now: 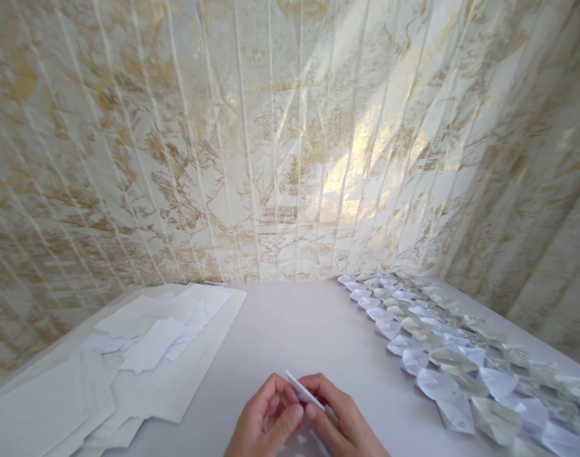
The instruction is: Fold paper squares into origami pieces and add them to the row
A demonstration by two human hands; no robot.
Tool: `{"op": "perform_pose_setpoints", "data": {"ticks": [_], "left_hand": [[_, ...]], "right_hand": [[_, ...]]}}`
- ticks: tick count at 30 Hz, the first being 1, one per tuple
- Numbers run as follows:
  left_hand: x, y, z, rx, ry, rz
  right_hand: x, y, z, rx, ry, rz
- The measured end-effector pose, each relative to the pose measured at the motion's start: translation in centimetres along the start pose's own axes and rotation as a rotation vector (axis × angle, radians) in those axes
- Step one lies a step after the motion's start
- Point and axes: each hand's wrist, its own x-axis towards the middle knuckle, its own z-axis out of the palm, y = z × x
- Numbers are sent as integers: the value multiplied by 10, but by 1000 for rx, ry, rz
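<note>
A small folded piece of white paper (pixel 303 390) is held up between my two hands near the bottom centre, just above the table. My left hand (pixel 270 416) has its thumb and fingers closed at the paper's left end. On the other side, my right hand (pixel 340 416) pinches the paper between thumb and index finger. The paper stands tilted, with its upper left corner pointing away from me. Its lower part is hidden behind my fingers.
Loose white paper sheets and cut pieces (pixel 151 343) lie in a pile at the left. Several rows of folded paper pieces (pixel 454 355), white and greyish, cover the right side. The white table (pixel 290 324) meets a gold-patterned curtain (pixel 280 158) at its back.
</note>
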Motion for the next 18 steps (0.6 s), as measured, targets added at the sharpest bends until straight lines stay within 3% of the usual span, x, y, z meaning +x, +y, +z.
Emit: {"op": "perform_pose_setpoints", "data": {"ticks": [4,12,18], "left_hand": [[1,-5,-1,5,19,-13],[-5,3,3,208,-2,-17],[-6,0,3,231,-43,-20]], "right_hand": [[-2,2,0,-84,-26,-23],[-2,20,5,-23,-45,55],[-4,27,5,-5,-53,72]]}}
